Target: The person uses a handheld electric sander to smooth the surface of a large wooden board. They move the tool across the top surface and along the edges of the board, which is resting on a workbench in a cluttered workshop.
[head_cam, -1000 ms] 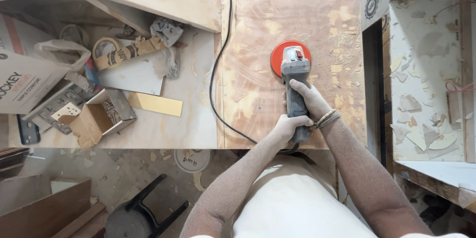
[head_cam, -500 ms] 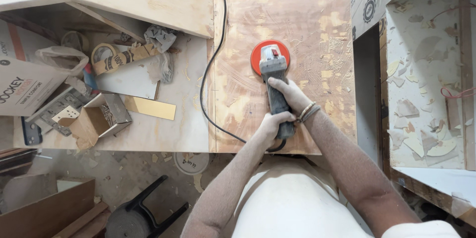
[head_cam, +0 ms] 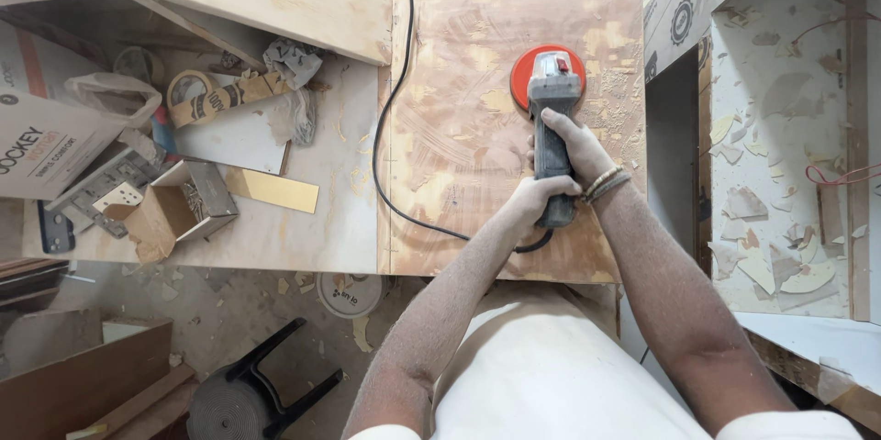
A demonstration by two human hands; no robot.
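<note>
My left hand (head_cam: pixel 535 199) is wrapped tight round the rear of the grey sander (head_cam: pixel 551 142); my right hand (head_cam: pixel 571 142) is clasped over its body. Its round orange disc (head_cam: pixel 525 73) lies flat on the patchy, rough plywood panel (head_cam: pixel 477 119), black cord (head_cam: pixel 390 110) trailing left.
</note>
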